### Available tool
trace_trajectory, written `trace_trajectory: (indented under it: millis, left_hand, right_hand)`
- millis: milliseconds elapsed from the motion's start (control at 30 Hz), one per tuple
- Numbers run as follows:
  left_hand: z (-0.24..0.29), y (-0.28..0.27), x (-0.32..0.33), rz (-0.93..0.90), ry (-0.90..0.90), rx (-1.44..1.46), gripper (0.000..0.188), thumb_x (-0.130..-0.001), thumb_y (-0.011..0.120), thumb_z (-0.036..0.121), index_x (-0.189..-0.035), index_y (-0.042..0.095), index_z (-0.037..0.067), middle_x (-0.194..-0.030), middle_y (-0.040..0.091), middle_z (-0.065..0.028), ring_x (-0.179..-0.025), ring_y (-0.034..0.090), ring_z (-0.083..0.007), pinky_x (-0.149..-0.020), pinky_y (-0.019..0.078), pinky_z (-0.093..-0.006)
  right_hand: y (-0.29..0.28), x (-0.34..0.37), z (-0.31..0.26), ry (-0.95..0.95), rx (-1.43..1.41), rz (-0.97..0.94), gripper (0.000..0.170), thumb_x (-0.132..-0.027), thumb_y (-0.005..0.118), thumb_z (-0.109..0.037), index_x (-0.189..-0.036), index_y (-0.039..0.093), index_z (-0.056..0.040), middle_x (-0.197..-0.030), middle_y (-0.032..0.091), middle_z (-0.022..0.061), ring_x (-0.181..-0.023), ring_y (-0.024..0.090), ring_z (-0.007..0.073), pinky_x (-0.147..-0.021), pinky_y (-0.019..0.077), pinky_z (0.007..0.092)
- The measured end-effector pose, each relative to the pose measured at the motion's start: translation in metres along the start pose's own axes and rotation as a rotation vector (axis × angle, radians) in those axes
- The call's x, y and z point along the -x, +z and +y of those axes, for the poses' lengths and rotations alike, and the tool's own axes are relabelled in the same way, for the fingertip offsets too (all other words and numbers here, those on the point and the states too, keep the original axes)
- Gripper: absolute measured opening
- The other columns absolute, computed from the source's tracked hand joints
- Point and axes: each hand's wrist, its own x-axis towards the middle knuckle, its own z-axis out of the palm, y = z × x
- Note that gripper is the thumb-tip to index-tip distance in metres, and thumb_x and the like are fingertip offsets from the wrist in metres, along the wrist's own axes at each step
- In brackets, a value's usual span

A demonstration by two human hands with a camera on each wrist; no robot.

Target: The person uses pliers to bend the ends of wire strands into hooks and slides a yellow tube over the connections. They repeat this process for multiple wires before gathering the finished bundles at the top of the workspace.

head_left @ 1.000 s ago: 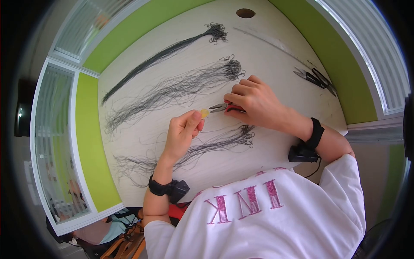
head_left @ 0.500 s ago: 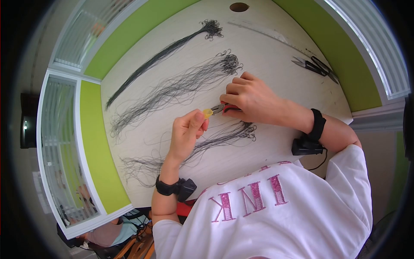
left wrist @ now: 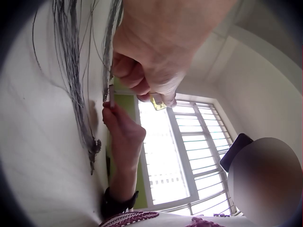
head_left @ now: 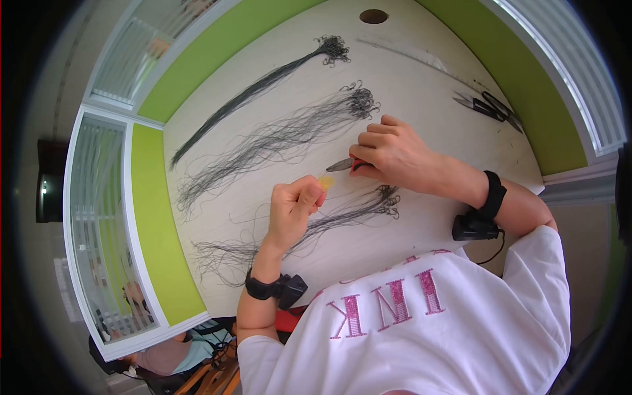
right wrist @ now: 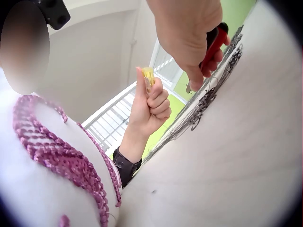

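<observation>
Plainly, the left grip (head_left: 291, 210) pinched a small translucent yellow plastic piece (head_left: 327, 182) between thumb and forefinger, poking out on the side facing the right grip (head_left: 401, 155). That other hand was wrapped round red-handled pliers (head_left: 341, 164), their long axis running leftward from it and slightly toward the body, the tip right beside the piece; whether they touched could not be told. Bodyward of the pliers lay a bundle of hooked lines (head_left: 349, 216); beyond both grips lay a looser bundle (head_left: 283, 135), then a tighter bundle (head_left: 253, 93).
</observation>
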Motion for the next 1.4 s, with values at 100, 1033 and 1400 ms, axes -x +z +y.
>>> trace_trajectory:
  millis: [100,1033,1400]
  left_hand:
    - [-0.004,0.002,0.002,-0.013,0.065,0.070,0.049,-0.099,0.055,0.041,-0.071,0.055,0.000,-0.055,0.042,0.0012,-0.051,0.031,-0.0054,-0.046,0.0252,-0.0244]
    - [-0.023,-0.224,0.017,0.464,-0.482,-0.399,0.037,-0.091,0.069,0.035,-0.073,0.062,0.003,-0.055,0.044,0.0071,-0.051,0.033,-0.0018,-0.047,0.0223,-0.0213]
    - [-0.066,-0.252,0.027,0.500,-0.467,-0.746,0.047,-0.091,0.065,0.046,-0.076,0.068,0.002,-0.054,0.044,0.0030,-0.052,0.039,-0.0064,-0.050,0.0279,-0.0245]
  right_hand:
    - [-0.002,0.000,0.000,-0.012,0.033,0.023,0.026,-0.077,0.075,-0.032,-0.079,0.065,-0.0079,-0.074,0.061,0.0030,-0.078,0.060,0.0196,-0.073,0.0448,0.0338]
    - [-0.037,-0.037,0.049,-0.019,0.661,-0.068,0.008,-0.067,0.069,-0.009,-0.061,0.065,-0.0128,-0.067,0.058,-0.0001,-0.078,0.057,0.0160,-0.078,0.0407,0.0309]
    - [-0.042,-0.042,0.048,-0.012,0.731,-0.158,0.009,-0.068,0.069,-0.010,-0.062,0.066,-0.0152,-0.066,0.059,-0.0007,-0.077,0.056,0.0158,-0.079,0.0389,0.0307]
